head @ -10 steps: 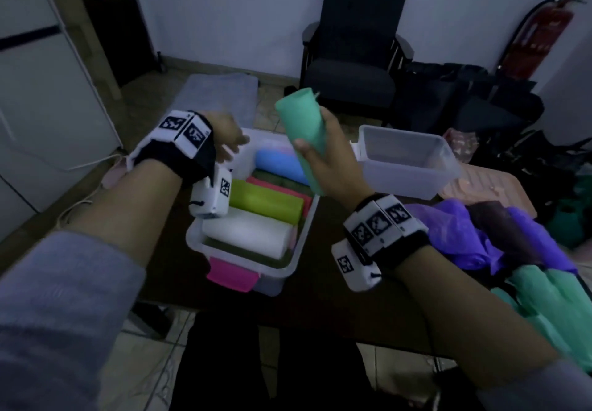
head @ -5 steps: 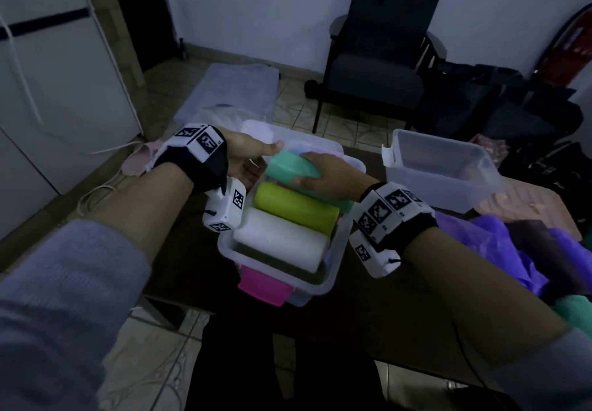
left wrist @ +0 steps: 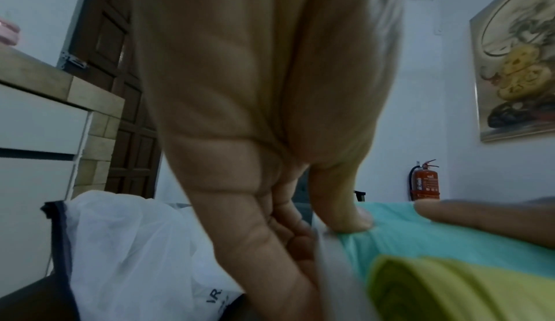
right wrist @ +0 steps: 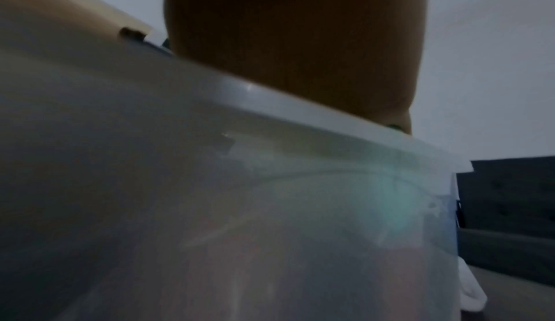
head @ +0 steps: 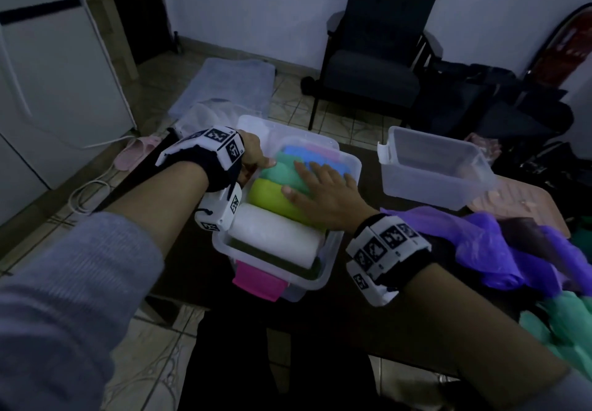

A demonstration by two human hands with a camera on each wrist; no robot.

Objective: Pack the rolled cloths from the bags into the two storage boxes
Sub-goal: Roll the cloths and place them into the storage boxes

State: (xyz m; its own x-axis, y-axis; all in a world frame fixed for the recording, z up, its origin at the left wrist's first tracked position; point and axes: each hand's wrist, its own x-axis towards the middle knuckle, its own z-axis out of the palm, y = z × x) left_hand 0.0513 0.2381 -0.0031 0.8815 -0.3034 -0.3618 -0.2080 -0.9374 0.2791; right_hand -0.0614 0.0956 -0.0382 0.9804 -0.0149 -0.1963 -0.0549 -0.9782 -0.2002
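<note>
R hand (head: 323, 191) lies flat, fingers spread, pressing the teal roll (head: 282, 173) down into the near box (head: 333, 250); L hand (head: 253, 157) grips that box's left rim, thumb tip on the roll's end. Roll's long axis runs left-right across the box, parallel to the yellow roll (head: 269, 194) and white roll (head: 275, 234), directly under R palm, so R is nearer. Far box (head: 435, 186) looks empty; bags (head: 480, 244) lie to the right w/ more cloths; only writing: "VR" fragment on a white bag (left wrist: 135, 266), rest unreadable.

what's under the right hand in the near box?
The right hand lies flat on the teal roll, with the yellow-green roll beside it in the near box. Anything below those rolls is covered.
</note>
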